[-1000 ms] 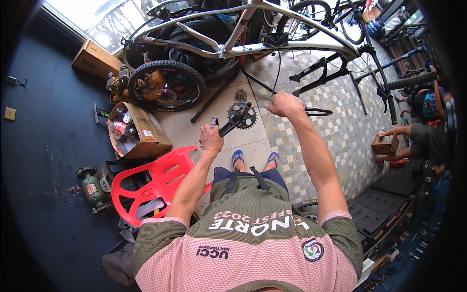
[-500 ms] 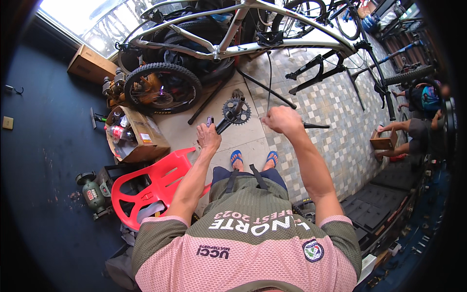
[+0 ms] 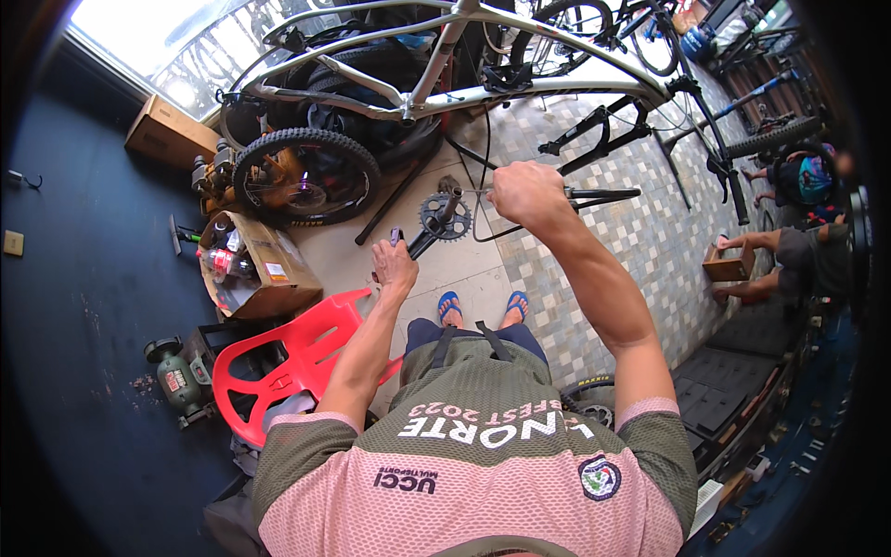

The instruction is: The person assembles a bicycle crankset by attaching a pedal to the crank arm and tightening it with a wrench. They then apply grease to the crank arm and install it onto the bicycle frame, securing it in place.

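One crankset (image 3: 441,225) is in front of you, held up over the pale tiles (image 3: 452,271), a bit past your feet (image 3: 450,304). Your left hand (image 3: 396,266) is wrapped around the far end of its black arm. A small purple thing (image 3: 396,236) pokes up by those fingers; it is too small to name. Your right hand (image 3: 527,195) makes a fist, and seems to squeeze a tool with long black handles (image 3: 608,196). I cannot tell what kind it is. Its thin front points at the axle (image 3: 455,193), but I cannot tell if they touch.

Be careful of a few things. If the tool slips off, your right knuckles could bump the toothed ring (image 3: 461,223). If your left hand lets the arm turn, the crankset could twist and drop near your bare toes. A thin black cable (image 3: 488,139) hangs close to your right hand and could snag.

Now the edges. Ahead, the silver bike frame (image 3: 434,61) and a black stand leg (image 3: 396,208) block you. The red plastic chair (image 3: 302,348) sits close to your left forearm. Your best room is right, over the checkered tiles (image 3: 668,251), until the co-worker (image 3: 821,278) with the wooden box (image 3: 729,265).
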The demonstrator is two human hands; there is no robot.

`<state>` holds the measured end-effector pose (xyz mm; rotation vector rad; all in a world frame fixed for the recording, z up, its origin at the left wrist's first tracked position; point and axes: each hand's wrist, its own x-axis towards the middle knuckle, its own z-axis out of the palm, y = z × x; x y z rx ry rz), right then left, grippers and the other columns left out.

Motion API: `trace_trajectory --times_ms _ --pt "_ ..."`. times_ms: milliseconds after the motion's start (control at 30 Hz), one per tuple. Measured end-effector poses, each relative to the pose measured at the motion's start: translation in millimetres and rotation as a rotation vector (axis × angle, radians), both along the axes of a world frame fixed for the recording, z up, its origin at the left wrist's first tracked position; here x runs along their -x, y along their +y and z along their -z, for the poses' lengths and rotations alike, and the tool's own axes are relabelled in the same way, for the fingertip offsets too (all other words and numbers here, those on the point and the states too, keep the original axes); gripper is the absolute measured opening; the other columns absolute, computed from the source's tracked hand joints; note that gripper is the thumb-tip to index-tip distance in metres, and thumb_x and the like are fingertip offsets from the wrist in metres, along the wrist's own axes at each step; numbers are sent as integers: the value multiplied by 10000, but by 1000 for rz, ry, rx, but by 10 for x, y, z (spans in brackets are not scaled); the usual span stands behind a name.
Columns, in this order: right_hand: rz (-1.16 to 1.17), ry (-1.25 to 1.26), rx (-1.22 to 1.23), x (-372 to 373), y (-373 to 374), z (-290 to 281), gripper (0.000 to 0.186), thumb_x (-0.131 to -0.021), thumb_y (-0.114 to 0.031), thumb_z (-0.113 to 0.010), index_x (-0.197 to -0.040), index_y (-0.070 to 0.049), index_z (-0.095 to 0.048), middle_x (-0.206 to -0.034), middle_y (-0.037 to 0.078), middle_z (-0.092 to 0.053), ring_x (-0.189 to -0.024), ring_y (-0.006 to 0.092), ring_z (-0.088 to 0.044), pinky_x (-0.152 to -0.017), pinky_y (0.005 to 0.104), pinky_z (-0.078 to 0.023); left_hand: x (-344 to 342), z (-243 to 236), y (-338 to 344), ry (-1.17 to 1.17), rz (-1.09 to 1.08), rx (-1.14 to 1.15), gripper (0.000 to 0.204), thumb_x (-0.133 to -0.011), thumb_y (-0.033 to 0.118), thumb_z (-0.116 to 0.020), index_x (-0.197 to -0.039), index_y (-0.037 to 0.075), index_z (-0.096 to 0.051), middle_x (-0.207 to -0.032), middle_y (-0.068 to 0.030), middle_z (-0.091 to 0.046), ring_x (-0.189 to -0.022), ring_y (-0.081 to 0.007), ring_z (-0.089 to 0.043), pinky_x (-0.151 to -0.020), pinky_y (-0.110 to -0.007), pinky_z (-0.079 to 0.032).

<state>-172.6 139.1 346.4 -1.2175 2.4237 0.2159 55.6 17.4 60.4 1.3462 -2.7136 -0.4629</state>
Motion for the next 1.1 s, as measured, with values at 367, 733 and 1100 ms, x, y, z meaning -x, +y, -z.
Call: trace_trajectory --times_ms 367,733,1100 --pt "-19 -98 -66 -247 96 643 394 -948 -443 -711 -1075 -84 -813 -1102 165 -784 -1089 356 -745 -919 462 -593 35 7 28 6 -37 -15 226 -779 100 -733 -997 43 -738 -1107 -211 -585 -1143 -416 -525 -986 -500 -473" --pt "-33 -118 114 -420 -138 1052 443 -983 -461 -660 -1058 -46 -796 -1056 208 -773 -1033 385 -742 -885 487 -587 113 15 125 6 13 -1 237 -769 97 -729 -999 42 -743 -1083 -211 -584 -1105 -407 -525 -974 -488 -474" --pt "-45 -276 -32 -638 51 937 413 -994 -493 -636 -1115 -135 -804 -1121 189 -769 -1092 389 -726 -948 494 -573 151 -77 129 6 -58 -74 288 -772 152 -737 -1027 20 -716 -1126 -222 -583 -1134 -414 -519 -987 -502 -469"
